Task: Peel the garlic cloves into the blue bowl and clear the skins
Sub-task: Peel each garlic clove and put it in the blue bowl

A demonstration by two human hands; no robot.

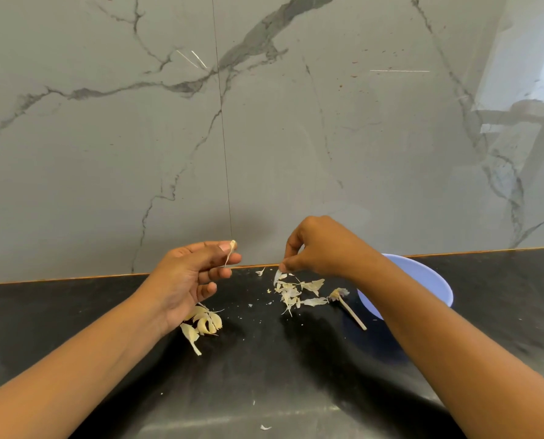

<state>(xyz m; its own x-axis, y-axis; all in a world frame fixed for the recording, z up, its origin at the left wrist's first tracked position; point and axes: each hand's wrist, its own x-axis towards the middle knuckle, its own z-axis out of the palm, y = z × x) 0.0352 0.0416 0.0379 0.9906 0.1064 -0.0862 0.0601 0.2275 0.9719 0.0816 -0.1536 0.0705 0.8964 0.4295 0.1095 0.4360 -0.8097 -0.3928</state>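
Here the left hand (191,277) pinches a scrap (230,253) of skin. The right hand (324,248) pinches at the skins (296,294) by the counter's (264,369) back edge, the bowl (429,277) just beyond that forearm. Cloves (205,321) lie below the left palm. Best to gather the skins together, not flake by flake.

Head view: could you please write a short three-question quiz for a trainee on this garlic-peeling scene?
1. True or false: the left hand pinches a thin strip of garlic skin.
2. Where is the blue bowl? A) in the left hand; B) on the counter, right of the skin pile; C) upside down on the cloves.
3. In a few words: what is the right hand doing?
Key: 1 true; 2 B; 3 pinching a loose skin at the edge of the skin pile.
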